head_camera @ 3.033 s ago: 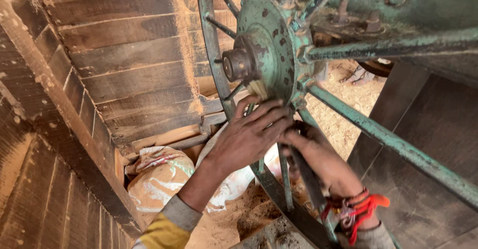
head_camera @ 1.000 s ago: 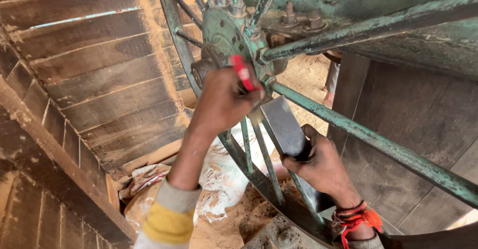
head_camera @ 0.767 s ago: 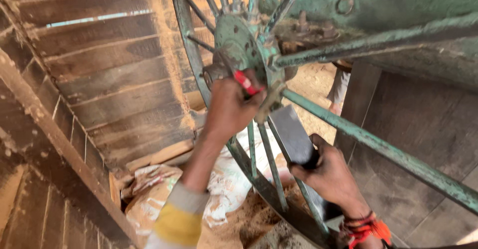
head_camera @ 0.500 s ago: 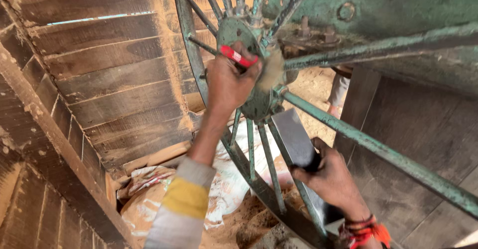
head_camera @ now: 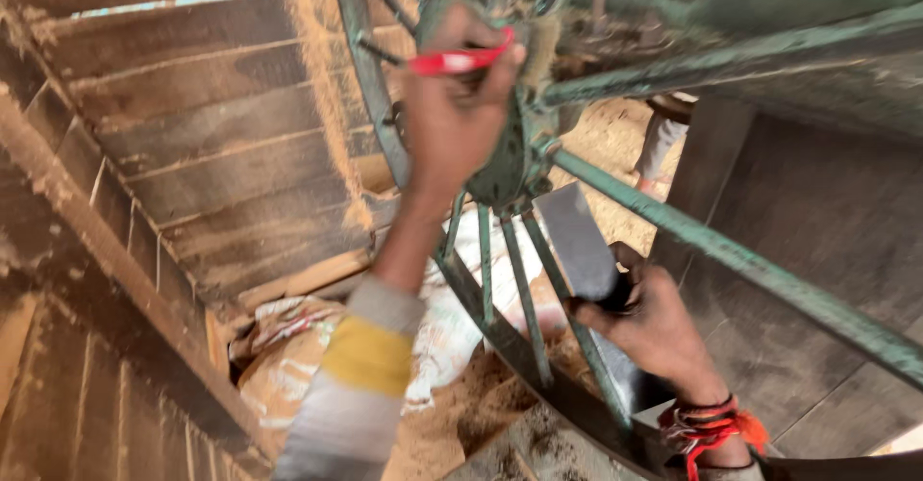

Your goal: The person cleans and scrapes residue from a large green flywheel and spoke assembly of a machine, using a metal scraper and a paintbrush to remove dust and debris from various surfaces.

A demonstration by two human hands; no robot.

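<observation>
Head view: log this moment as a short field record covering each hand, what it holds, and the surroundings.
left hand: left hand raised at the wheel hub, fingers closed on a red-handled brush
brush bristles: pale, against the top of the hub
right hand: right hand lower, gripping a flat dark metal blade that passes between the spokes
wheel: green spoked wheel, paint worn
wrist: red thread band on the right wrist
behind: dusty wooden plank wall
below: white sacks in sawdust
</observation>
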